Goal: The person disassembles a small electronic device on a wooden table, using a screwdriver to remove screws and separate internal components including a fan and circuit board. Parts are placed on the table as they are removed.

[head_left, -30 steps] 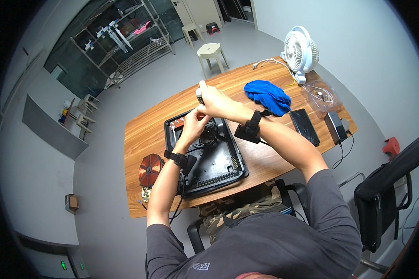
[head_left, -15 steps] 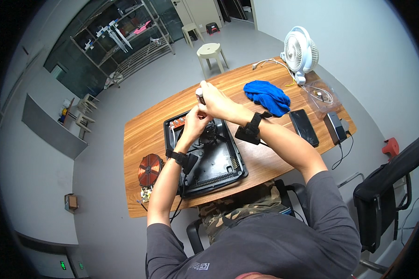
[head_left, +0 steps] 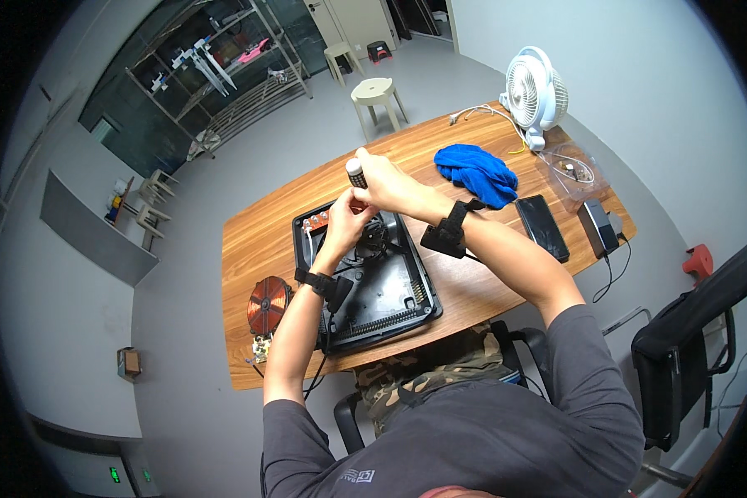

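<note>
My right hand (head_left: 382,184) is closed around a screwdriver (head_left: 356,173) with a black-and-white handle, held upright with its white end on top. My left hand (head_left: 345,222) is closed just below, its fingertips pinched at the tool's lower part; the shaft and tip are hidden. Both hands are over the far end of a black plastic appliance housing (head_left: 365,303), like an induction cooker base. In it lie a coiled black cable (head_left: 375,239) and, by my left fingers, an orange strip with metal posts (head_left: 315,222).
A copper coil (head_left: 268,305) and a small circuit board (head_left: 261,347) are at the table's left edge. To the right lie a blue cloth (head_left: 476,173), a black phone (head_left: 543,228), a power adapter (head_left: 597,229) and a clear plastic box (head_left: 574,176). A white fan (head_left: 534,93) stands behind.
The screwdriver handle has turned slightly in my right hand, showing more of its patterned side. My right fingers have shifted a little; both arms stay nearly in place.
</note>
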{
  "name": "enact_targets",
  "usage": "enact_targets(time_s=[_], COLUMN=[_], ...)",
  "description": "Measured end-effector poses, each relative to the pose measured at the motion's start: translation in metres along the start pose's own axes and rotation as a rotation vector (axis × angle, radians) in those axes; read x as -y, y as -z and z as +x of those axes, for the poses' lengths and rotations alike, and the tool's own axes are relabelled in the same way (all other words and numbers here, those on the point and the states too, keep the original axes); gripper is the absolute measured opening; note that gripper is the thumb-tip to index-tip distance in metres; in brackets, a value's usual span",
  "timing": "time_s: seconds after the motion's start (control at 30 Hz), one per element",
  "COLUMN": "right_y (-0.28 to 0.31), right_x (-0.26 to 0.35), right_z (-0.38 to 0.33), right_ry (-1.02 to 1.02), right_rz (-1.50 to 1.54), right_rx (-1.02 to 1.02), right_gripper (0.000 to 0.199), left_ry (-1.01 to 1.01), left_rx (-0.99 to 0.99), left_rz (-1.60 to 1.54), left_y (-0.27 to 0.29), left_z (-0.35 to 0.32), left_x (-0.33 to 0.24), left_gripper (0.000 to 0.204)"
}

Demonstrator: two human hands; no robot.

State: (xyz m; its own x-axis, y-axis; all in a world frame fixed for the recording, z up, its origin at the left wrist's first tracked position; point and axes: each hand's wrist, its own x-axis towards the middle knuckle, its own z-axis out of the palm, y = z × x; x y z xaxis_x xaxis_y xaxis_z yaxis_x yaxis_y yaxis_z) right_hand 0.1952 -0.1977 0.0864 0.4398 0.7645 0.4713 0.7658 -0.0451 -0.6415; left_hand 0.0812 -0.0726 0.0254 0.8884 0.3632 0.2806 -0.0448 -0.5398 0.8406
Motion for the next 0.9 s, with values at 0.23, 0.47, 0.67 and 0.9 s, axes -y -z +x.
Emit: enact_targets(time_s=[0.23, 0.47, 0.67, 0.9], right_y=[0.003, 0.011, 0.000, -0.017], right_x=[0.001, 0.022, 0.036, 0.052], right_z=[0.004, 0.007, 0.011, 0.015], right_ry=[0.026, 0.050, 0.042, 0.060], right_rz=[0.047, 0.043, 0.073, 0.151], right_rx=[-0.062, -0.088, -0.085, -0.068], right_gripper=[0.040, 0.040, 0.041, 0.042], left_ry=[-0.016, 0.014, -0.007, 0.024], left_rx=[0.041, 0.210, 0.141, 0.052], left_rz=[0.022, 0.174, 0.223, 0.269], left_y=[0.008, 0.029, 0.033, 0.073], left_z=[-0.002, -0.020, -0.033, -0.048], left_x=[-0.008, 0.029, 0.021, 0.024], left_gripper=[0.024, 0.039, 0.022, 0.019])
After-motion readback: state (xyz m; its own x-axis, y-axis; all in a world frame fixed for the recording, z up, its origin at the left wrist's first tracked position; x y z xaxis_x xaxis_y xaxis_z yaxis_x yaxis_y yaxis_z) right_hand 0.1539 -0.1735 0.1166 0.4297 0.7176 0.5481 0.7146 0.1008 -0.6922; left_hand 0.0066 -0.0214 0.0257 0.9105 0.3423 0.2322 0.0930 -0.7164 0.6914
